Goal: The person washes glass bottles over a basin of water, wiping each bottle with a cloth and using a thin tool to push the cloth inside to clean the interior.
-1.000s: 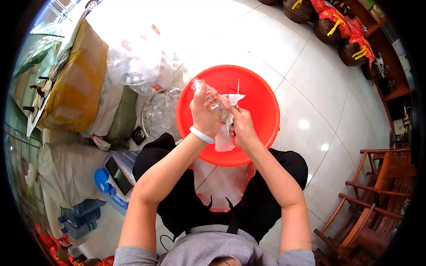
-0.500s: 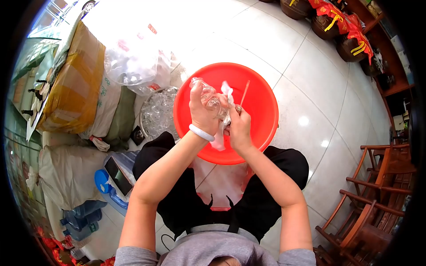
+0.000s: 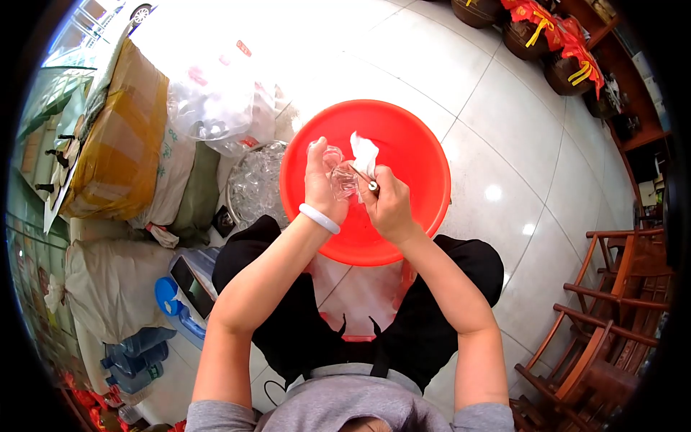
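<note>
My left hand point(image 3: 324, 183), with a white band at the wrist, is wrapped round a clear glass bottle point(image 3: 344, 181) above the red basin point(image 3: 425, 165). Close beside it on the right, my right hand point(image 3: 389, 205) grips a thin tool point(image 3: 373, 187) with a dark, metal-tipped handle. The tool's thin shaft points toward the bottle; where it ends is hard to see. A white tissue point(image 3: 365, 153) stands up between the two hands, its lower part hidden by my fingers.
Left of the basin is a round container of clear glass pieces point(image 3: 255, 183), with plastic bags point(image 3: 209, 101) behind it. A taped carton point(image 3: 122, 137) and sacks point(image 3: 115, 284) lie farther left. Wooden chairs point(image 3: 604, 317) stand at the right, dark jars point(image 3: 525, 39) at the upper right.
The bottle has tilted and come lower in my left hand. My right hand has turned, so the tool's handle end now faces the camera. The tissue now stands higher.
</note>
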`<state>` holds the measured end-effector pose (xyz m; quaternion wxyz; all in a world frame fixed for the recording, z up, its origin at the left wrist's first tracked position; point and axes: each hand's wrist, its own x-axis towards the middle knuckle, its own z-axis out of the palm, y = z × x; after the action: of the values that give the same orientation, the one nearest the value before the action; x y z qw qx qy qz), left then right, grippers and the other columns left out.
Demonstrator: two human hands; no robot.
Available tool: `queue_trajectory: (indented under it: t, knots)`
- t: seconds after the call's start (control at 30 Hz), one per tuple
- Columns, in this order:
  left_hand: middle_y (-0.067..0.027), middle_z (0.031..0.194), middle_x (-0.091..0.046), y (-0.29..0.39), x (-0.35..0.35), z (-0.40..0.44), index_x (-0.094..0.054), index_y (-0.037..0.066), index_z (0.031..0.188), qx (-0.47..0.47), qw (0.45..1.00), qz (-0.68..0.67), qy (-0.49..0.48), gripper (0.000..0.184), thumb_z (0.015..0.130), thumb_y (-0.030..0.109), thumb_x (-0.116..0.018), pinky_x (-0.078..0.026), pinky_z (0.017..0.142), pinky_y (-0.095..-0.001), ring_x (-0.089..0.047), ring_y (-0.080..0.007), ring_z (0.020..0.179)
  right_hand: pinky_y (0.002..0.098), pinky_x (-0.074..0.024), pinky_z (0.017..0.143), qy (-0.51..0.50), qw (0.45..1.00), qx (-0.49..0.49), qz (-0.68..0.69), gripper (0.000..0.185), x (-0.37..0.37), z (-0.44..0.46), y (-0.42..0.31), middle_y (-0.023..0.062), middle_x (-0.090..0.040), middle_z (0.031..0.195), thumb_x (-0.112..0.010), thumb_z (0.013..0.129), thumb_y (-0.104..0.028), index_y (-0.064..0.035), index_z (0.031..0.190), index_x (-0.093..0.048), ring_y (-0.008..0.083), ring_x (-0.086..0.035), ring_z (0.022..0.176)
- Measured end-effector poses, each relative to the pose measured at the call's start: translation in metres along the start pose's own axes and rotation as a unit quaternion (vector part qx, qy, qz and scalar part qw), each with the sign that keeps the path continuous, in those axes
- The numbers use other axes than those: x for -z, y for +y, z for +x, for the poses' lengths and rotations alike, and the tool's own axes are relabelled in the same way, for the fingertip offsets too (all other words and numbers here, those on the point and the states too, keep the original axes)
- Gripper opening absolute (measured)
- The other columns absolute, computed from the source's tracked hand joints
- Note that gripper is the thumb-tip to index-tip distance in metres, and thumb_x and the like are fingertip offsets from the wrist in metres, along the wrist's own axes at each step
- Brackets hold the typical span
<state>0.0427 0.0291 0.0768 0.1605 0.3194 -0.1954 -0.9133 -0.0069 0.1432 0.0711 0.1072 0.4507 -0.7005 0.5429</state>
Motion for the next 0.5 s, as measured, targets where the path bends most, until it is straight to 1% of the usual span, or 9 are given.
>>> queue_trajectory:
  t: [0.07, 0.1, 0.13, 0.2, 0.33, 0.37, 0.4, 0.47, 0.5]
  knots:
    - [-0.0069, 0.064, -0.055, 0.000, 0.005, -0.001, -0.047, 0.012, 0.074, -0.061, 0.996, 0.063, 0.018, 0.035, 0.082, 0.046, -0.053, -0.045, 0.060, -0.0321, -0.057, -0.0203, 0.067, 0.0364, -0.0413, 0.043, -0.011, 0.999, -0.041, -0.005, 0.016, -0.003, -0.001, 0.000, 0.0110, -0.049, 0.056, -0.059, 0.082, -0.009, -0.0014, 0.080, -0.045, 0.0274, -0.054, 0.049]
    - [-0.0022, 0.063, -0.052, -0.002, -0.013, -0.015, -0.050, 0.008, 0.078, -0.104, 0.991, 0.062, 0.062, 0.033, 0.078, 0.040, -0.060, -0.041, 0.057, -0.0281, -0.050, -0.0146, 0.056, 0.0348, -0.0415, 0.042, -0.011, 0.990, -0.135, 0.035, 0.015, -0.005, 0.002, -0.006, 0.0111, -0.051, 0.054, -0.057, 0.084, -0.010, -0.0011, 0.080, -0.045, 0.0260, -0.056, 0.047]
    - [-0.0022, 0.063, -0.052, -0.005, -0.014, -0.015, -0.050, 0.008, 0.078, -0.105, 0.991, 0.061, 0.064, 0.033, 0.078, 0.040, -0.060, -0.041, 0.057, -0.0281, -0.050, -0.0146, 0.056, 0.0348, -0.0415, 0.042, -0.013, 0.990, -0.135, 0.036, 0.015, -0.006, 0.004, -0.007, 0.0111, -0.051, 0.054, -0.057, 0.084, -0.010, -0.0011, 0.080, -0.045, 0.0260, -0.056, 0.047]
    - [-0.0021, 0.062, -0.052, -0.009, -0.015, -0.014, -0.050, 0.006, 0.080, -0.269, 0.948, 0.165, 0.031, 0.030, 0.081, 0.035, -0.058, -0.041, 0.057, -0.0272, -0.049, -0.0115, 0.058, 0.0333, -0.0418, 0.041, 0.005, 0.966, -0.234, 0.112, 0.015, -0.006, 0.007, -0.006, 0.0106, -0.053, 0.053, -0.054, 0.086, -0.011, 0.0000, 0.079, -0.046, 0.0238, -0.058, 0.046]
    - [-0.0021, 0.064, -0.053, -0.006, -0.014, -0.023, -0.050, 0.004, 0.082, -0.321, 0.913, 0.247, -0.042, 0.015, 0.082, 0.017, -0.058, -0.042, 0.054, -0.0236, -0.051, -0.0086, 0.058, 0.0308, -0.0381, 0.039, -0.028, 0.922, -0.343, 0.176, 0.022, -0.009, 0.006, 0.005, 0.0071, -0.052, 0.054, -0.050, 0.087, -0.017, 0.0020, 0.077, -0.050, 0.0148, -0.052, 0.044]
    - [-0.0015, 0.065, -0.054, -0.009, -0.015, -0.024, -0.051, 0.003, 0.084, -0.341, 0.908, 0.233, -0.071, 0.010, 0.081, 0.010, -0.057, -0.042, 0.053, -0.0221, -0.052, -0.0077, 0.058, 0.0286, -0.0364, 0.040, -0.059, 0.829, -0.482, 0.278, 0.024, -0.007, 0.006, 0.007, 0.0043, -0.052, 0.057, -0.050, 0.087, -0.020, 0.0010, 0.074, -0.052, 0.0119, -0.049, 0.046]
    - [-0.0015, 0.065, -0.054, -0.009, -0.012, -0.024, -0.051, 0.003, 0.084, -0.341, 0.907, 0.235, -0.072, 0.010, 0.081, 0.010, -0.057, -0.042, 0.053, -0.0221, -0.052, -0.0077, 0.058, 0.0286, -0.0364, 0.040, -0.057, 0.829, -0.482, 0.279, 0.024, -0.003, 0.009, 0.005, 0.0043, -0.052, 0.057, -0.050, 0.087, -0.020, 0.0010, 0.074, -0.052, 0.0119, -0.049, 0.046]
    - [-0.0013, 0.068, -0.054, -0.009, -0.001, -0.024, -0.051, 0.002, 0.087, -0.394, 0.826, 0.368, -0.167, 0.010, 0.081, 0.008, -0.056, -0.042, 0.054, -0.0227, -0.051, -0.0073, 0.059, 0.0271, -0.0365, 0.044, -0.149, 0.705, -0.593, 0.360, 0.024, 0.008, 0.013, 0.005, 0.0030, -0.053, 0.060, -0.051, 0.086, -0.019, -0.0002, 0.071, -0.053, 0.0115, -0.048, 0.047]
    - [-0.0016, 0.071, -0.055, -0.009, 0.000, -0.025, -0.051, 0.001, 0.087, -0.409, 0.806, 0.389, -0.177, 0.010, 0.081, 0.007, -0.055, -0.042, 0.056, -0.0221, -0.051, -0.0065, 0.062, 0.0271, -0.0369, 0.044, -0.161, 0.706, -0.581, 0.372, 0.024, 0.009, 0.009, 0.011, 0.0036, -0.054, 0.062, -0.051, 0.086, -0.018, 0.0010, 0.072, -0.054, 0.0120, -0.049, 0.048]
